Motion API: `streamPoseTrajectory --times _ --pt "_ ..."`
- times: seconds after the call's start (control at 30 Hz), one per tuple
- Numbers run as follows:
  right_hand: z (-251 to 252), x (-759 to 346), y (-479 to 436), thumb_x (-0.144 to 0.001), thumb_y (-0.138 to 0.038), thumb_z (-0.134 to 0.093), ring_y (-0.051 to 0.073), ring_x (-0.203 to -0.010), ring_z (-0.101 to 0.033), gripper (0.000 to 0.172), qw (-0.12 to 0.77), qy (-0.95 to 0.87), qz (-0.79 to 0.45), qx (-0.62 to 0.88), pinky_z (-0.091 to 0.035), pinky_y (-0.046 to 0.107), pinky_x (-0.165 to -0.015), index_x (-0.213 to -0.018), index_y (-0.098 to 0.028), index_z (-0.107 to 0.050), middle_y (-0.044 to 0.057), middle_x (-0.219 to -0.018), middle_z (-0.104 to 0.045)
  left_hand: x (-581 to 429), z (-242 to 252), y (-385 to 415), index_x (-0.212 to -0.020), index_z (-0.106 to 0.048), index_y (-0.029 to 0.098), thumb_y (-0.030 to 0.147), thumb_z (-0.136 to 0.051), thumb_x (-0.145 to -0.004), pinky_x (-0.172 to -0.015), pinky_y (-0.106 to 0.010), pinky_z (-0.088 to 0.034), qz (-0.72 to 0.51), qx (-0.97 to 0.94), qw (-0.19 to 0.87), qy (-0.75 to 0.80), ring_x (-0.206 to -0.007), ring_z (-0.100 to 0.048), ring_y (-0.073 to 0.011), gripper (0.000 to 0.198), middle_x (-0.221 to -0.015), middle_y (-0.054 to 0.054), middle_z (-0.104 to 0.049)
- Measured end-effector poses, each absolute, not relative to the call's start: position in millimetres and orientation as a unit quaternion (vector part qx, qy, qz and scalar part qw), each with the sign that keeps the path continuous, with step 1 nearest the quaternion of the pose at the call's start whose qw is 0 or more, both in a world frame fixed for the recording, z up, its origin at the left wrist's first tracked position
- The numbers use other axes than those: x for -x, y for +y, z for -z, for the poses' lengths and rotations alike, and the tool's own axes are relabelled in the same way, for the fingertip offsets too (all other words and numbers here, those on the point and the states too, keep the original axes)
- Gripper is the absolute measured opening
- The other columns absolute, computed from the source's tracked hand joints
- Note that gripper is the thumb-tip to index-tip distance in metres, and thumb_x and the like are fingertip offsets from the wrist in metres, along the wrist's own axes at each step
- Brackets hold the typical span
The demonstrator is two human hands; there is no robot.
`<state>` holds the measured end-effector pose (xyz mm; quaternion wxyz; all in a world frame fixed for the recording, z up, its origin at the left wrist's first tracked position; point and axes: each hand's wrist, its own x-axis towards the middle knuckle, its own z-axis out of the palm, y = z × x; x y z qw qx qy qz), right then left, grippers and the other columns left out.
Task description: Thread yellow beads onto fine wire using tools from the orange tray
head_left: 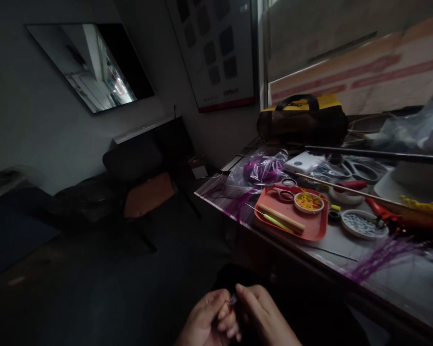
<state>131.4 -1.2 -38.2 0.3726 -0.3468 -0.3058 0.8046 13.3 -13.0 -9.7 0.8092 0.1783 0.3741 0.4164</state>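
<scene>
Low in the middle of the view, my left hand [209, 317] is closed, its thumb and fingers pinched together. My right hand [261, 310] is beside it, its thumb over curled fingers. Between the fingertips shows a small piece [232, 302] with a thin dark loop and a bit of red, too small and dim to name. Nearest the hands, on the table, is an orange-red tray [319, 228]. It bears a small bowl [309, 210] of yellow and red strips, scissors [285, 193], a wooden stick [281, 218] and a yellow-handled needle tool [277, 223].
Right of the tray stands a dish of grey beads [364, 224], near purple fibres [382, 257]. Behind lie a plastic bag with purple material [263, 168], a white device [303, 162] and a black-and-yellow bag [303, 120]. An orange-seated chair [149, 194] stands left.
</scene>
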Motion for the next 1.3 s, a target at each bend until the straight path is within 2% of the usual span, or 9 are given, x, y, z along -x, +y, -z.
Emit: streamPoseTrajectory --times 0.3,0.43,0.53,0.73,0.9,1.1,1.3 --pt "36 -134 0 -0.055 -0.078 -0.053 0.012 -0.041 -0.047 0.059 0.371 -0.31 -0.794 0.369 -0.041 0.025 -0.047 -0.061 -0.02 -0.042 -0.004 -0.046 -0.046 -15 9 -12 -0.05 -0.047 0.016 0.04 -0.074 -0.064 -0.05 -0.021 -0.036 -0.412 -0.181 0.807 0.382 -0.039 -0.034 -0.0058 0.038 -0.038 0.009 -0.036" --pt "38 -134 1 -0.052 -0.083 -0.048 0.012 -0.043 -0.048 0.064 0.356 -0.335 -0.789 0.373 -0.04 0.024 -0.045 -0.052 -0.019 -0.042 -0.002 -0.047 -0.045 -15 8 -13 -0.049 -0.046 0.016 0.04 -0.075 -0.062 -0.05 -0.021 -0.036 -0.408 -0.186 0.809 0.38 -0.038 -0.032 -0.0054 0.04 -0.037 0.009 -0.035" --pt "39 -133 1 -0.054 -0.083 -0.046 0.012 -0.044 -0.048 0.066 0.355 -0.344 -0.785 0.373 -0.039 0.024 -0.046 -0.048 -0.018 -0.043 -0.001 -0.045 -0.046 -14 7 -14 -0.049 -0.046 0.016 0.041 -0.075 -0.062 -0.05 -0.021 -0.036 -0.413 -0.183 0.803 0.389 -0.039 -0.032 -0.0055 0.04 -0.038 0.009 -0.035" --pt "33 -131 1 -0.059 -0.08 -0.046 0.009 -0.038 -0.04 0.063 0.365 -0.347 -0.788 0.354 -0.038 0.023 -0.044 -0.048 -0.018 -0.045 -0.003 -0.044 -0.04 -13 5 -14 -0.05 -0.046 0.016 0.04 -0.074 -0.064 -0.051 -0.021 -0.035 -0.415 -0.195 0.806 0.375 -0.04 -0.032 -0.0058 0.039 -0.039 0.009 -0.034" --pt "29 -133 3 -0.05 -0.087 -0.042 0.01 -0.04 -0.041 0.068 0.341 -0.367 -0.788 0.358 -0.04 0.024 -0.044 -0.047 -0.019 -0.043 -0.003 -0.045 -0.039 -10 8 -13 -0.051 -0.045 0.017 0.04 -0.072 -0.066 -0.051 -0.021 -0.035 -0.41 -0.2 0.823 0.34 -0.041 -0.031 -0.0058 0.039 -0.04 0.009 -0.034" --pt "36 -130 4 -0.052 -0.087 -0.039 0.012 -0.043 -0.048 0.069 0.331 -0.377 -0.777 0.38 -0.04 0.024 -0.045 -0.048 -0.018 -0.042 -0.001 -0.046 -0.046 -7 12 -15 -0.052 -0.044 0.017 0.041 -0.071 -0.067 -0.052 -0.021 -0.034 -0.411 -0.213 0.825 0.325 -0.041 -0.032 -0.0058 0.039 -0.041 0.009 -0.035" --pt "39 -130 2 -0.049 -0.087 -0.041 0.012 -0.044 -0.046 0.069 0.334 -0.37 -0.767 0.404 -0.04 0.025 -0.045 -0.049 -0.018 -0.042 -0.002 -0.046 -0.042 -3 12 -15 -0.052 -0.039 0.018 0.043 -0.069 -0.069 -0.052 -0.021 -0.032 -0.412 -0.236 0.818 0.324 -0.042 -0.031 -0.0059 0.042 -0.041 0.009 -0.032"
